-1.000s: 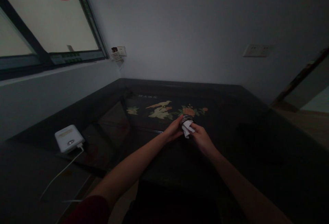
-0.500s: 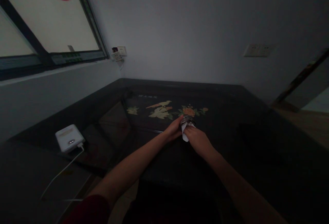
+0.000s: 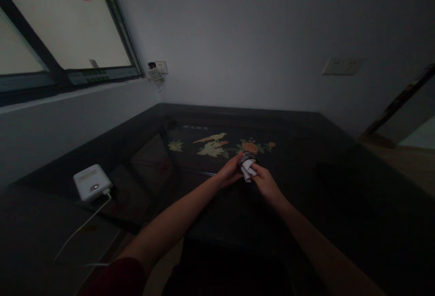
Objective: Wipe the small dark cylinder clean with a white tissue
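Over the front middle of the black table, my left hand [image 3: 231, 170] is closed around the left side of a small, shiny, rounded cup-like thing [image 3: 250, 155]; it is too dark to tell its exact kind. Against its near side is a crumpled white tissue [image 3: 248, 170]. My right hand [image 3: 264, 181] pinches the tissue at its right edge, with fingertips close to the cup-like thing. Part of that thing is hidden behind the tissue and the fingers.
The black table [image 3: 288, 126] bears a printed bird [image 3: 212, 137] and flowers. A white box-shaped device [image 3: 91, 181] with a white cable [image 3: 83, 225] lies at the left edge. Behind are a wall with sockets [image 3: 343, 66] and a window [image 3: 84, 33].
My right hand has shifted slightly right and its fingers have drawn back from over the tissue. More of the tissue shows, folded differently. My left hand has stayed nearly still.
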`<state>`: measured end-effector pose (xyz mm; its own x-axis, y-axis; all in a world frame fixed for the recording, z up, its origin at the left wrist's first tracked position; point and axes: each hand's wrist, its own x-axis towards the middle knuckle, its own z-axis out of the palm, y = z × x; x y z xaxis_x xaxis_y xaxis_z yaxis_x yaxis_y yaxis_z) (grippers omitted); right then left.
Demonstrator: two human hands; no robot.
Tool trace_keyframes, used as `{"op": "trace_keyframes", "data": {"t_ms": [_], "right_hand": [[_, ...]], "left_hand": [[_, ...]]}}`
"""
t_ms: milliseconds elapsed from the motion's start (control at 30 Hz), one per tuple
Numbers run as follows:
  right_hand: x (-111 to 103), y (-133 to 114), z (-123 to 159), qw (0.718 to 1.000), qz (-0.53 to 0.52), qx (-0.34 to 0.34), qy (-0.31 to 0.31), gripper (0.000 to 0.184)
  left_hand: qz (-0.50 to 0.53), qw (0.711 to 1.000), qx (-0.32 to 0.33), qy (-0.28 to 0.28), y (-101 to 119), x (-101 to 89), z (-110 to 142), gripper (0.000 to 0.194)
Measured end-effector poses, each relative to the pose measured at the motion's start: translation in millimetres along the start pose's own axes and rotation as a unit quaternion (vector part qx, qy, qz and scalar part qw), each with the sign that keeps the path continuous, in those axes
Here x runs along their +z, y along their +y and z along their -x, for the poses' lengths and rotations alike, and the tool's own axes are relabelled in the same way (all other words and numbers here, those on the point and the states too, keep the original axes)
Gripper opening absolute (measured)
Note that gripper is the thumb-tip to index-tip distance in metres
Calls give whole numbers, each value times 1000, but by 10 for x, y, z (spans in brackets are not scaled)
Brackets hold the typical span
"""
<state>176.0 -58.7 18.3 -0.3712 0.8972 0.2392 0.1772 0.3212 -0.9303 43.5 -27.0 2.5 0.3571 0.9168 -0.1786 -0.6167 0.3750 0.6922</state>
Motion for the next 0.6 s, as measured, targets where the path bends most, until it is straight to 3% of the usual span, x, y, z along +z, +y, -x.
{"op": "trace_keyframes", "data": {"t_ms": [133,267,367,467,600], "right_hand": [[37,59,-14,999,-51,-9,19,31],[4,35,12,993,112,-34,-2,26],[-43,-25,42,959,274,-59,-48,29],[-66,-95,53,907,401,-95,-83,33],[-38,-169,54,855,495,-115,-99,30]], "left_hand": [[23,1000,2,-4,12,20,7,29],[12,1000,3,-6,3,8,-15,32],[12,1000,8,-7,-11,-4,-39,31],[7,1000,6,-23,-20,-9,-46,31],[-12,999,5,-31,-22,-9,-35,31]]}}
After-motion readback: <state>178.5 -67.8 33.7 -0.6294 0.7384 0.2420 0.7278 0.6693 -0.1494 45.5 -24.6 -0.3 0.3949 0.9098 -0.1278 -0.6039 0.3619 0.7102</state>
